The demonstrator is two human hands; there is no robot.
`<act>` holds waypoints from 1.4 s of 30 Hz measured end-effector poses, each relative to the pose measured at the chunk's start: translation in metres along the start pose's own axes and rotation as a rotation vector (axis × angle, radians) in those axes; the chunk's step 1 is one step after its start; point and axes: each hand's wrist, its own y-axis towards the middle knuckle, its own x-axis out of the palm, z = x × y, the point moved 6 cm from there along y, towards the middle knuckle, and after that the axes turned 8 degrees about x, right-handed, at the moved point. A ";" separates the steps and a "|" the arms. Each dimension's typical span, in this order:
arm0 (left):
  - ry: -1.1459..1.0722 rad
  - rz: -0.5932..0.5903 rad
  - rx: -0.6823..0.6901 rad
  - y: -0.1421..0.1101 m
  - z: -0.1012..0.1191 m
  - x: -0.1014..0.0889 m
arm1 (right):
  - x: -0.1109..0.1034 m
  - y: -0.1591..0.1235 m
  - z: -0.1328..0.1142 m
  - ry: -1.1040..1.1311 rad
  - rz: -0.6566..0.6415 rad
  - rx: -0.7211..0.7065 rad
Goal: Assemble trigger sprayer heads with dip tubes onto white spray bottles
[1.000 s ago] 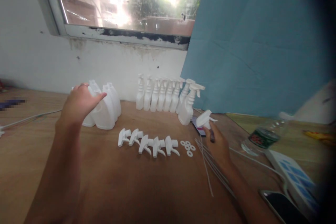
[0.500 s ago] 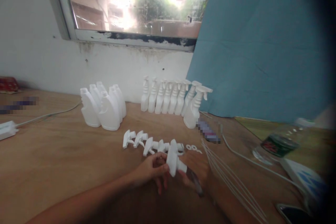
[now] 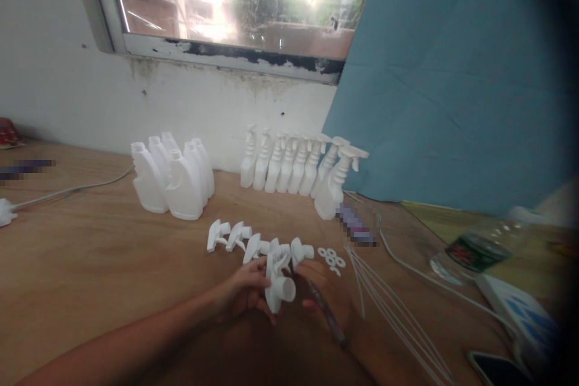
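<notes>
My left hand (image 3: 248,289) is closed on a white trigger spray head (image 3: 274,289), whose round collar opening faces to the right. Close beside it, my right hand (image 3: 328,292) is wrapped round a slender dark tool (image 3: 332,321); its exact kind I cannot make out. The tool's front end points towards the spray head, and I cannot tell whether they touch. More trigger spray heads lie just beyond my hands, among them one at the left (image 3: 218,236) and one at the right (image 3: 301,250). Several small white ring washers (image 3: 331,256) lie beyond my right hand.
White bottles without tops (image 3: 185,187) stand at the back left. A row of bottles with spray heads (image 3: 298,169) stands by the wall. Thin white tubes (image 3: 389,307), a clear drink bottle (image 3: 474,247), a cable (image 3: 420,271) and a phone (image 3: 497,368) lie at the right.
The held spray head has moved left and turned, so its collar opening now shows. My right hand has drawn away from it slightly, uncovering more ring washers and another spray head.
</notes>
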 end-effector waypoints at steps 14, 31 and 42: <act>0.066 0.203 0.182 -0.001 0.022 -0.013 | 0.004 0.006 -0.003 0.257 0.016 0.143; 0.435 0.452 0.186 -0.004 0.022 -0.026 | 0.010 0.010 -0.031 0.339 -0.088 0.016; 0.635 0.478 0.133 -0.009 0.015 -0.025 | 0.025 0.005 -0.040 0.156 -0.071 -0.110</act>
